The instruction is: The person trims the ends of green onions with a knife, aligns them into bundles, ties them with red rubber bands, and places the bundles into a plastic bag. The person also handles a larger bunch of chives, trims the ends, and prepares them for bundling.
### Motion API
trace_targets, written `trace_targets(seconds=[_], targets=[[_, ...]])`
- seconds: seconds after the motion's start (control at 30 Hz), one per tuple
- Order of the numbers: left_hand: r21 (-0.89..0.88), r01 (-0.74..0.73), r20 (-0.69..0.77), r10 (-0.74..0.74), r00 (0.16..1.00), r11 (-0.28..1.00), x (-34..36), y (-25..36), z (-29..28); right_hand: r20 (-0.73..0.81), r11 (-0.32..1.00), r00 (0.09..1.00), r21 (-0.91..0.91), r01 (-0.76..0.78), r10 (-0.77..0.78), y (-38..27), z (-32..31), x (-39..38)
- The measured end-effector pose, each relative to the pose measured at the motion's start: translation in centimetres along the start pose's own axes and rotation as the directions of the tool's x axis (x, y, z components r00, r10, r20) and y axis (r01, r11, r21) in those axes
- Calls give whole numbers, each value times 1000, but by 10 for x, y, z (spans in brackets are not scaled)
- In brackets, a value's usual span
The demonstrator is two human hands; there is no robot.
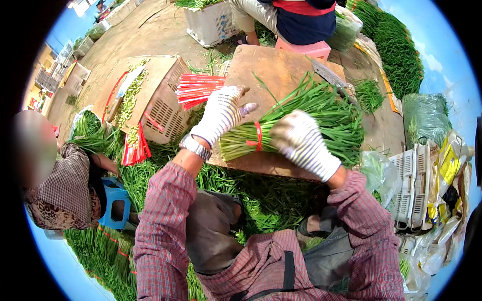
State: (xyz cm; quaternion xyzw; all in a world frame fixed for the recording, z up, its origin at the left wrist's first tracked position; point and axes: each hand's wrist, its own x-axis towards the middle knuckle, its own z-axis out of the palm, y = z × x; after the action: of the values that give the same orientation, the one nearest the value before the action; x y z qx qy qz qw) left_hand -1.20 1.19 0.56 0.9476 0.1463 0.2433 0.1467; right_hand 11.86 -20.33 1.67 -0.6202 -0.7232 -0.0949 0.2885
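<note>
On a worn board (261, 65) lies a bundle of long green leafy stalks (326, 120), bound with a red band (258, 136). My left hand (223, 111), in a striped glove, is above the board beside a stack of red printed strips (196, 90); its thumb stands apart from its loosely curved fingers. My right hand (301, 143), gloved too, is over the bundle just right of the band, its fingers curled downward and blurred, so its grip is unclear. A wide-bladed knife (327, 73) lies at the board's back right.
A co-worker (65, 190) sits at left by a blue stool (111, 200). Another person (278, 17) sits behind the board. A crate (168, 115) with cardboard stands left, loose greens (251, 200) lie below, stacked bundles (391, 55) at back right, plastic baskets (406, 185) at right.
</note>
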Motion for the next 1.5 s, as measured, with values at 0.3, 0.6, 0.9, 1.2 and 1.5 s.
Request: trace_targets(seconds=[0.3, 0.6, 0.9, 1.2, 1.5], targets=[[-46, 61, 580, -23, 814, 997, -26, 56, -2, 62, 781, 793, -236, -579, 607, 33, -1, -11], [301, 25, 485, -176, 857, 953, -65, 116, 4, 187, 626, 619, 26, -779, 763, 37, 14, -2], [247, 116, 436, -217, 873, 962, -74, 125, 20, -349, 502, 495, -76, -861, 796, 42, -21, -38], [-527, 640, 688, -161, 707, 559, -73, 92, 2, 368, 753, 663, -213, -622, 652, -80, -95, -180], [-734, 361, 535, -163, 829, -575, -143, 166, 16, 187, 335, 685, 763, -553, 704, -133, -80, -123]])
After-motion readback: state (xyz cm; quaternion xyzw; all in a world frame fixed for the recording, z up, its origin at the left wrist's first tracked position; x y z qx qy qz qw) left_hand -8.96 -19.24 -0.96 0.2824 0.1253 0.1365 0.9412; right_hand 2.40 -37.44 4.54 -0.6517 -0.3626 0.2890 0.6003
